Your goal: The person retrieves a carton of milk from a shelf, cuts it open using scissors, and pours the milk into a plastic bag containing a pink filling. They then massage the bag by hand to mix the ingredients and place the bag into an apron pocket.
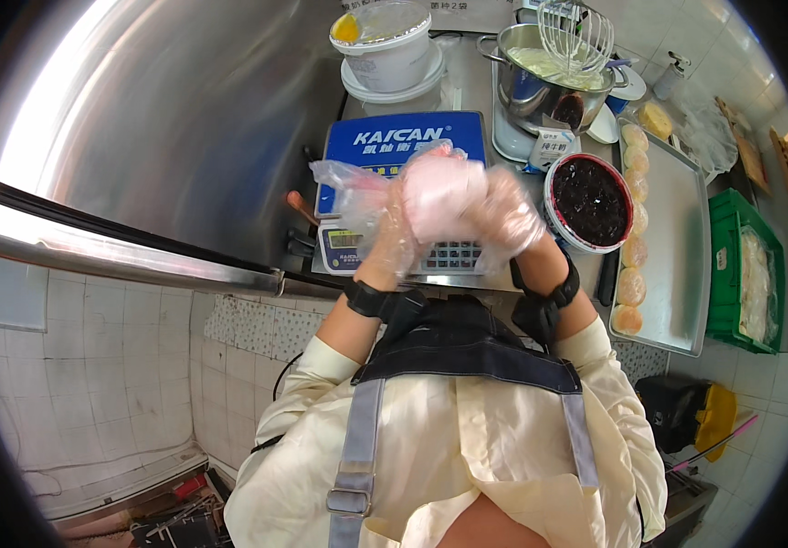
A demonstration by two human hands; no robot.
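Note:
My left hand and my right hand, both in clear plastic gloves, grip a soft plastic bag with a pale pink filling from either side. Motion blurs the bag and the fingers. A loose, clear end of plastic sticks out past my left hand. Below them is a KAICAN digital scale with a blue platform; my hands cover part of its keypad. Just right of my right hand stands an open white tub of dark red jam. Behind the jam is a milk carton.
At the back, a steel pot holds pale cream and a wire whisk. Stacked white tubs stand behind the scale. On the right are a metal tray with a row of buns and a green crate. A steel surface rises left.

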